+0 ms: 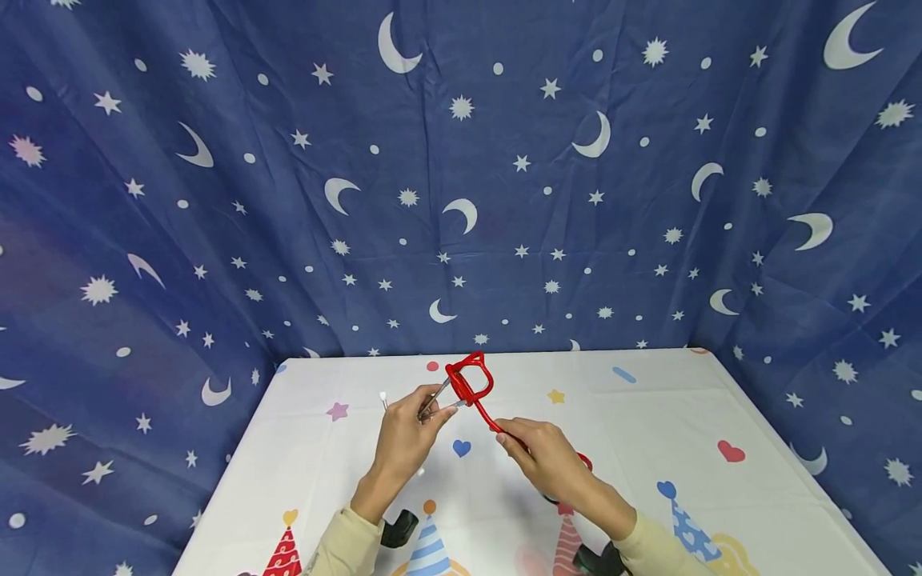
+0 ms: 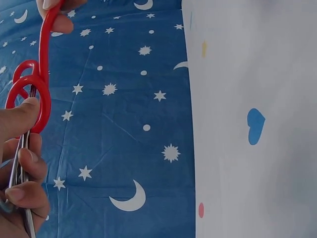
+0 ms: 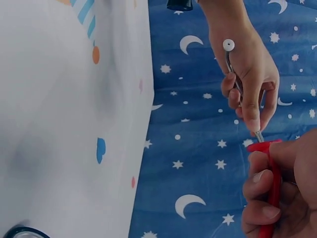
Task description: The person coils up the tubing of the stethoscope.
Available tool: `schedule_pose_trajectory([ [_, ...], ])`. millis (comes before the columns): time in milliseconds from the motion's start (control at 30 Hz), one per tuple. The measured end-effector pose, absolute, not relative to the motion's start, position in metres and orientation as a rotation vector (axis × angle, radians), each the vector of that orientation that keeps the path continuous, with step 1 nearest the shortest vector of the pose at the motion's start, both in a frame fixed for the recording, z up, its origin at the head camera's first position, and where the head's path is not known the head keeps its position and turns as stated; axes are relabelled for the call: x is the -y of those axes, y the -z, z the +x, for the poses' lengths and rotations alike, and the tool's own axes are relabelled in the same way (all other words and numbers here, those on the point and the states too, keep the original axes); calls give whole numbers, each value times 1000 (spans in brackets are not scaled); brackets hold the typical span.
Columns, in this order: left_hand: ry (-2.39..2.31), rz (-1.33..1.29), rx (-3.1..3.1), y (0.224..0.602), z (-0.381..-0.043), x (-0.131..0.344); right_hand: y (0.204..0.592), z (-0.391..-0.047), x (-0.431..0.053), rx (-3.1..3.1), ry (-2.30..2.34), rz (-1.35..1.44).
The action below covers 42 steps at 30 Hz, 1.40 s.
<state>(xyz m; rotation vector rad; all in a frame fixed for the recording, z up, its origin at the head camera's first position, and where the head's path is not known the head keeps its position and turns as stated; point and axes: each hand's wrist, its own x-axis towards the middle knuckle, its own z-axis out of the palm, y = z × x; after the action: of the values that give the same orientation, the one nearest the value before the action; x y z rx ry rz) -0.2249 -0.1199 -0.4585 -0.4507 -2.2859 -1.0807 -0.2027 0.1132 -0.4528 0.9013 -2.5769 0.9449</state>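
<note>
A stethoscope is held up over the table between both hands. Its red tubing [image 1: 481, 382] is looped and wound around the upper ends of the metal ear tubes [image 2: 22, 163]. My left hand [image 1: 405, 432] grips those metal tubes, thumb right at the red loops in the left wrist view. One white eartip [image 3: 228, 45] sticks out past the left hand. My right hand [image 1: 543, 456] grips the red tubing below the loops, fingers curled round it in the right wrist view. A dark-rimmed chest piece [image 3: 26, 232] hangs below, mostly cut off or hidden by the right hand.
The white table [image 1: 317, 448] carries printed hearts, stars and party hats. A dark blue curtain [image 1: 504, 224] with moons and stars stands behind it and along both sides. A black device [image 1: 399, 528] sits at the left wrist, another [image 1: 599, 560] at the right.
</note>
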Motion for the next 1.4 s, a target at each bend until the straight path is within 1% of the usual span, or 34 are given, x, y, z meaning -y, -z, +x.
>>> schedule_pose_trajectory([
  [133, 1039, -454, 2293, 460, -225, 122, 452, -200, -114, 2568, -942, 920],
  [367, 958, -312, 2273, 462, -232, 135, 450, -192, -120, 2544, -999, 1007],
  [467, 941, -297, 2272, 463, -234, 139, 448, -188, -124, 2548, -1026, 1022],
  [1033, 958, -189, 2286, 463, -233, 135, 445, -176, -132, 2564, -1067, 1126],
  [1200, 877, -247, 2339, 469, -227, 133, 436, -173, -136, 2482, -1076, 1194],
  [1400, 755, -444, 2377, 468, -225, 132, 408, -184, -143, 2386, -941, 1245],
])
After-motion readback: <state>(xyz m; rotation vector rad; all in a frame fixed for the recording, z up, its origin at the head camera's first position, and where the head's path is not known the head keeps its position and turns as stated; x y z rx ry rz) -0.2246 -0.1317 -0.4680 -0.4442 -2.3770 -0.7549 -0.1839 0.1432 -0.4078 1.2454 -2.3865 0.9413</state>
